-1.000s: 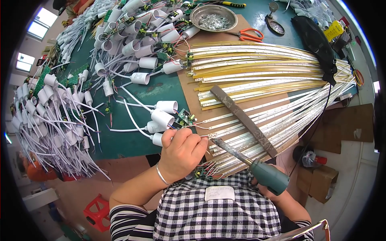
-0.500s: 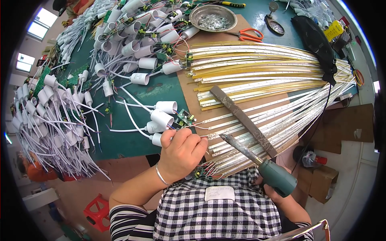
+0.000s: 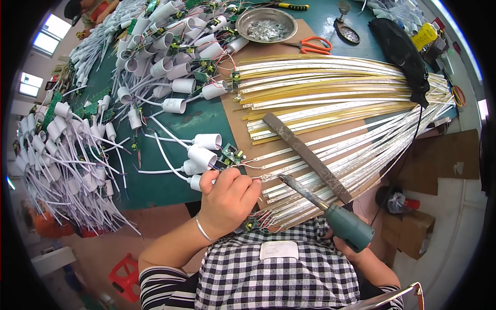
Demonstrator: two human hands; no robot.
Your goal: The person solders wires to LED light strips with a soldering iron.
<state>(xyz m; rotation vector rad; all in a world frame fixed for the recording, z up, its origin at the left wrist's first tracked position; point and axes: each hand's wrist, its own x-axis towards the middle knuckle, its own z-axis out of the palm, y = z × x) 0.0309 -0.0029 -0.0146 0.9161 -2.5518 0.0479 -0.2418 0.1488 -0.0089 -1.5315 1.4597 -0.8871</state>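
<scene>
My left hand (image 3: 226,199) is closed in a pinch at the left ends of the LED strips (image 3: 330,153). What its fingertips grip is hidden. Just beyond the knuckles lie a small green circuit board (image 3: 232,154) and several white lamp sockets (image 3: 207,140) with white cables. My right hand (image 3: 347,249) is wrapped round the green handle of a soldering iron (image 3: 349,227), partly hidden by it. The iron's dark tip points left, over the strip ends and a little right of my left fingers. Below my left hand, more boards with red wires (image 3: 266,221) sit at the strip ends.
A dark flat bar (image 3: 306,156) lies across the strips. Farther off are a metal bowl (image 3: 266,25), orange-handled scissors (image 3: 314,45) and a black cloth bundle (image 3: 400,57). Heaps of sockets (image 3: 67,165) cover the left side. Another person (image 3: 95,13) is at the far left.
The whole view has shifted slightly, so the table's things appear a little farther left. Both hands and the soldering iron stay in nearly the same place over the strips.
</scene>
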